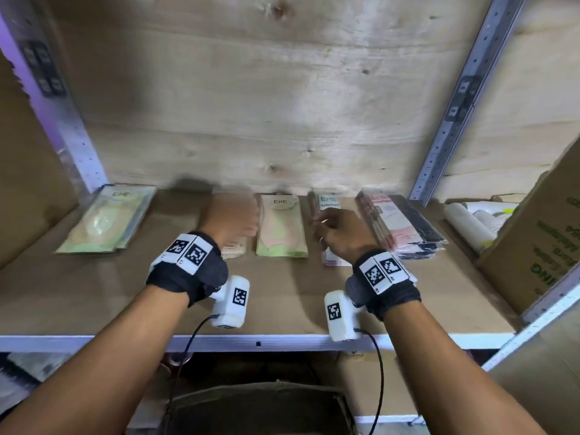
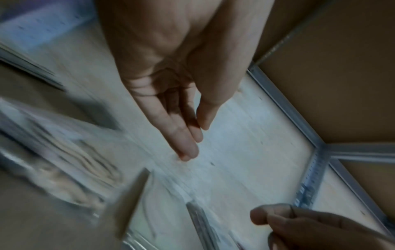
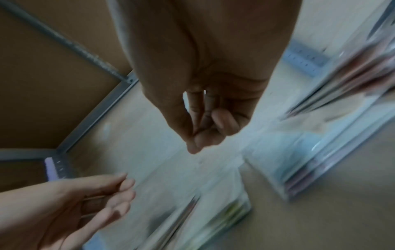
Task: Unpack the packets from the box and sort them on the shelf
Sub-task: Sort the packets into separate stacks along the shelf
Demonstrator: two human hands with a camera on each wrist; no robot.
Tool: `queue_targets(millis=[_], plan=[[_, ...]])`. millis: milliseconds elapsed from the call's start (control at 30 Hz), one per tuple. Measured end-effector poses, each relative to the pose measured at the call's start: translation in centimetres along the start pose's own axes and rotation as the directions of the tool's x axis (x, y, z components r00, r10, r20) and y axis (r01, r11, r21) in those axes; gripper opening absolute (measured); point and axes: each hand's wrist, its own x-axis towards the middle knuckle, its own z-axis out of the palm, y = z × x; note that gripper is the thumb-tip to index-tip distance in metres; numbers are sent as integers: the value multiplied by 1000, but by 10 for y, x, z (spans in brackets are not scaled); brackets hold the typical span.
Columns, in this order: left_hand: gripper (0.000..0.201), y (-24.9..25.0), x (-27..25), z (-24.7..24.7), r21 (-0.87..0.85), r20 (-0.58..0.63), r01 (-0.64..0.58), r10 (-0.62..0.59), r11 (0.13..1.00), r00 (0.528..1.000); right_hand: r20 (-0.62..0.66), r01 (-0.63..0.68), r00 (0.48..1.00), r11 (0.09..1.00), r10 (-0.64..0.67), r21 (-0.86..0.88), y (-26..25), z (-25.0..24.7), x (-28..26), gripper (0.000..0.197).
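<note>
You're wearing a black wristband (image 1: pixel 188 271) on each bare forearm, both topped with white tiles of black square markers, and a white camera pod (image 1: pixel 231 301) with a black cable (image 1: pixel 188 340) hangs under each wrist.

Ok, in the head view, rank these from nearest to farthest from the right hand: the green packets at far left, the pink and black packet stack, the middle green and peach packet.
1. Pink and black packet stack, just right of the right hand; the next is nearly as close.
2. Middle green and peach packet, just left.
3. Far-left green packets, beyond the left hand.
</note>
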Motion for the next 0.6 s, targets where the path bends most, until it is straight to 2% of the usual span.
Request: queue_targets(millis=[200,300,367,467,567,600], plan=[[21,-6,-2,-76,-2,-132,-71,71,997,989,97,39,994,985,-56,168,-29,60,-5,10],[21,-7,3,-125,59,-202,-69,80,996,976,138,60,986,975,-91,216,-50,92,1,10],[21,-12,9,-162,121,-246,-27,56,992,968,174,62,980,974,-101,220,-68,115,7,13],[19,-22,11,-220,348,-347,119,10,930,938,254,55,960,970,-117,238,-99,155,19,11],[29,-32,3,-260,443,-401,233,-41,866,915,372,-16,925,970,-78,245,-127,200,30,1],[30,-36,1,-268,464,-407,260,-57,847,911,413,-54,909,969,-51,240,-133,215,34,6]])
